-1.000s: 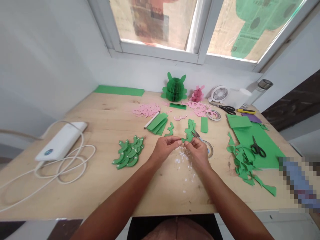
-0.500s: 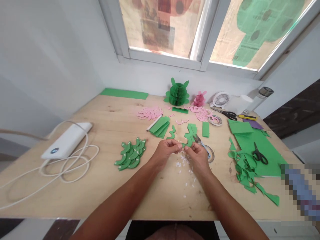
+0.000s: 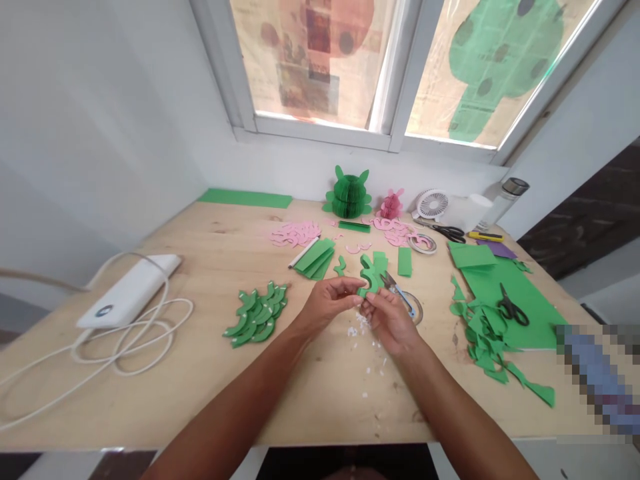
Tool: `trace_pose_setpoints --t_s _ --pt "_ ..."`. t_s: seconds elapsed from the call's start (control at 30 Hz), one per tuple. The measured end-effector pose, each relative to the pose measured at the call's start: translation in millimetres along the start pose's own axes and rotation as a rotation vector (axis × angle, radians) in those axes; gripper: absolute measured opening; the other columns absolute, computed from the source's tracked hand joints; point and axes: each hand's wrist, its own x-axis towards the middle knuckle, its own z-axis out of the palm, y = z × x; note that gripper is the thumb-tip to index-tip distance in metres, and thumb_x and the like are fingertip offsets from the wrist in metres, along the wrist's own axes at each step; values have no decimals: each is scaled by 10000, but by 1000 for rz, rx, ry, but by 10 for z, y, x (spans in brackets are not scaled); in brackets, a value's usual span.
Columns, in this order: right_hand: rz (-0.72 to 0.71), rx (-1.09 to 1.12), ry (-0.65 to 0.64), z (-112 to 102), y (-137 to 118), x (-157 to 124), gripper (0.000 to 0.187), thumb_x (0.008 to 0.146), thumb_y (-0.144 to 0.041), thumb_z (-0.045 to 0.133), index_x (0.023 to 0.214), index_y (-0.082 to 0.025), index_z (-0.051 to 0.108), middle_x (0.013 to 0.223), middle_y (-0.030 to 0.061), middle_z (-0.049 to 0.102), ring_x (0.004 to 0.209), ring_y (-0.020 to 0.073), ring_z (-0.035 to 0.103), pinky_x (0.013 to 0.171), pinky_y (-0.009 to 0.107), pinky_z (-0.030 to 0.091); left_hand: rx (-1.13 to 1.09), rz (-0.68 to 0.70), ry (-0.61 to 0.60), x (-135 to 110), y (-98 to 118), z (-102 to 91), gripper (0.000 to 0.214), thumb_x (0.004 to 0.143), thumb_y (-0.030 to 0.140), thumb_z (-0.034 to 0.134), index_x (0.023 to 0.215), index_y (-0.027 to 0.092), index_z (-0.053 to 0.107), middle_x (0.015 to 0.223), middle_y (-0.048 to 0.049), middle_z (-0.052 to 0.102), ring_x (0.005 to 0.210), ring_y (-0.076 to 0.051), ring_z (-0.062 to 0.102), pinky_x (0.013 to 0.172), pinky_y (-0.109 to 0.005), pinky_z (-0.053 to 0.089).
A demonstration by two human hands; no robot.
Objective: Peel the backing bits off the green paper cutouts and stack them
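A wavy green paper cutout (image 3: pixel 370 273) is held up over the middle of the table. My right hand (image 3: pixel 395 320) pinches its lower end between thumb and fingers. From the other side, my left hand (image 3: pixel 327 300) has its thumb and index finger around the same end, slightly curled. Small scissors with light blue handles (image 3: pixel 403 293) lie just beyond my right hand, partly over a tape roll (image 3: pixel 419 310). Tiny white paper scraps (image 3: pixel 356 330) are scattered beneath my hands. To the left, a pile of green curved cutouts (image 3: pixel 257 313) bears small white strips.
A white power bank (image 3: pixel 130 293) with coiled cable lies left. Green scraps (image 3: pixel 483 333), black scissors (image 3: pixel 513 307) and green sheets (image 3: pixel 530 300) lie right. Behind are pink cutouts (image 3: pixel 295 233), a green paper figure (image 3: pixel 350 195), a small fan (image 3: pixel 433 204) and a bottle (image 3: pixel 505 200).
The left fingers have spread a little from their tight pinch at the cutout's end. My right hand has turned slightly with the cutout. The whole view has shifted a little.
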Motion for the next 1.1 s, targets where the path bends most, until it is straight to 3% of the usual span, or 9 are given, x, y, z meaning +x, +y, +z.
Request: trace_pose_setpoints --t_s 0.3,0.53,0.8,0.97,1.1 --pt "39 60 -72 -4 10 -23 77 675 -186 728 720 -161 670 586 -10 615 535 75 507 543 199 397 9 83 -20 -19 -19 15 227 624 222 750 834 147 706 711 -31 671 643 -138 587 648 -279 465" --pt "-28 45 -18 4 37 -11 113 637 -188 752 643 -167 641 569 -21 604 528 75 492 545 201 384 48 68 -57 -3 14 -25 335 616 236 756 934 154 692 709 -16 630 660 -122 564 661 -261 447" --pt "-134 -173 14 17 93 16 145 621 -262 744 635 -163 639 574 -20 589 545 92 467 557 222 354 127 55 46 7 14 -9 197 653 310 716 746 141 676 625 -8 616 556 -100 515 570 -233 424" --pt "-202 -283 14 -6 89 34 162 650 -319 717 675 -177 644 593 -25 575 559 101 470 559 230 347 165 62 36 21 13 -45 231 647 340 714 747 136 676 678 -39 647 595 -117 531 563 -234 426" --pt "-247 -338 105 -51 58 65 230 669 -391 690 730 -172 659 584 -20 563 542 103 453 536 233 342 172 80 -12 39 -7 -76 214 642 326 716 713 131 666 712 -44 654 600 -110 531 566 -228 418"
